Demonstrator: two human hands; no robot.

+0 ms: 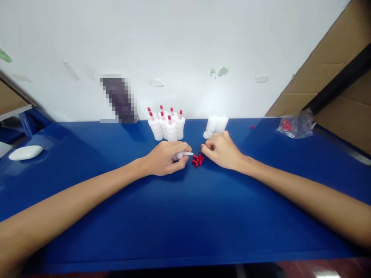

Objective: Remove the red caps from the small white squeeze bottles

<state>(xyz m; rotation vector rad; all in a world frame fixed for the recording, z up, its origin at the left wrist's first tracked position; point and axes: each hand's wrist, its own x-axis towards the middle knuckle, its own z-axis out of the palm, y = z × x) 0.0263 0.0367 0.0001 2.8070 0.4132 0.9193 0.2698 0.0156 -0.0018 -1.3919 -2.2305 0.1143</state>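
Observation:
My left hand is closed around a white squeeze bottle. The bottle lies tilted on its side, and its bare pointed nozzle faces right. Just right of that tip is a small pile of red caps on the blue table. My right hand hovers by the pile with thumb and fingers pinched together; what they hold, if anything, is hidden. Behind my left hand several white bottles stand upright, each with a red cap on its nozzle. Beyond my right hand are white bottles, partly covered by it.
A clear plastic bag with red pieces lies at the back right of the blue table. One loose red piece is near the back edge. At left rests a white rounded object. Cardboard stands along the right side.

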